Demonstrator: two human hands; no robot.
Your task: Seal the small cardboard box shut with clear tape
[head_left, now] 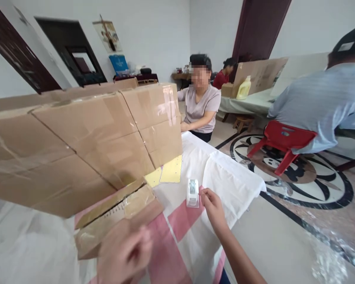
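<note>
The right hand (213, 206) pinches its grip shut just beside a small white tape dispenser (193, 193) standing on the cloth-covered table (230, 185); what it pinches is too small to tell. The left hand (126, 252), blurred, curls its grip against a brown cardboard flap (118, 215) of the large taped box (85, 142).

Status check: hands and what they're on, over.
Left hand blurred, at cardboard flap. Right hand touching white dispenser. Big box close behind.
</note>
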